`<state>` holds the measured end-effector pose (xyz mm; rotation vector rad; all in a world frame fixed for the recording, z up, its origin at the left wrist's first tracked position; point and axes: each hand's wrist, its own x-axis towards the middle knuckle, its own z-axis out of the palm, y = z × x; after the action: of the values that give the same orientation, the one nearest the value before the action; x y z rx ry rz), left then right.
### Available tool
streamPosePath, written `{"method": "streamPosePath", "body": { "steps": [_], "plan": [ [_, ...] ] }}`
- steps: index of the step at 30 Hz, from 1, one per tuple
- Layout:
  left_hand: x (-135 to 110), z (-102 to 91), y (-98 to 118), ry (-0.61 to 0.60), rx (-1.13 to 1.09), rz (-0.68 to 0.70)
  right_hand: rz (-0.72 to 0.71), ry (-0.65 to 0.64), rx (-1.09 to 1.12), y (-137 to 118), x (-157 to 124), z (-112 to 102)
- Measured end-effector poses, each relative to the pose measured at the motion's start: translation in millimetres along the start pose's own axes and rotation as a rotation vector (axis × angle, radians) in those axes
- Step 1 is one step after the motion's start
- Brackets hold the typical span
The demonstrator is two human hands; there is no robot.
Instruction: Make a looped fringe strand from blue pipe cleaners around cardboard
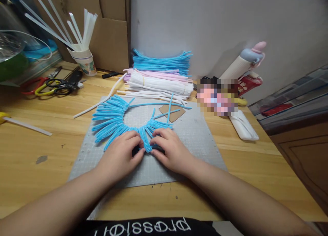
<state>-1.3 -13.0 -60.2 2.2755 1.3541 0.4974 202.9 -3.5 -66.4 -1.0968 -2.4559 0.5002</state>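
Observation:
A curved fan of folded blue pipe cleaners [112, 121] lies on a grey cutting mat [194, 140]. My left hand [120, 157] and my right hand [171, 150] rest on the mat side by side. Both pinch the near end of the blue fan between fingertips and thumbs. A loose blue pipe cleaner [169, 107] lies across a small brown cardboard piece [172, 113] behind my right hand.
Bundles of blue [161, 62], pink and white pipe cleaners [160, 84] are stacked at the back. A paper cup with glue sticks [84, 60] and scissors [55, 85] stand back left. A white bottle [241, 66] and white case [243, 126] lie right. Cardboard leans against the wall.

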Motion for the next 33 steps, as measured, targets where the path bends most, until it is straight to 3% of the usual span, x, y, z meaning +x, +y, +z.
{"method": "streamPosePath", "body": {
  "steps": [24, 33],
  "plan": [
    [1.5, -0.3, 0.5, -0.038, 0.039, -0.014, 0.126, 0.020, 0.002, -6.9, 1.5, 2.7],
    [1.7, -0.9, 1.7, -0.027, 0.037, -0.006, 0.108, 0.035, -0.028, -9.1, 3.2, 7.4]
  ]
}}
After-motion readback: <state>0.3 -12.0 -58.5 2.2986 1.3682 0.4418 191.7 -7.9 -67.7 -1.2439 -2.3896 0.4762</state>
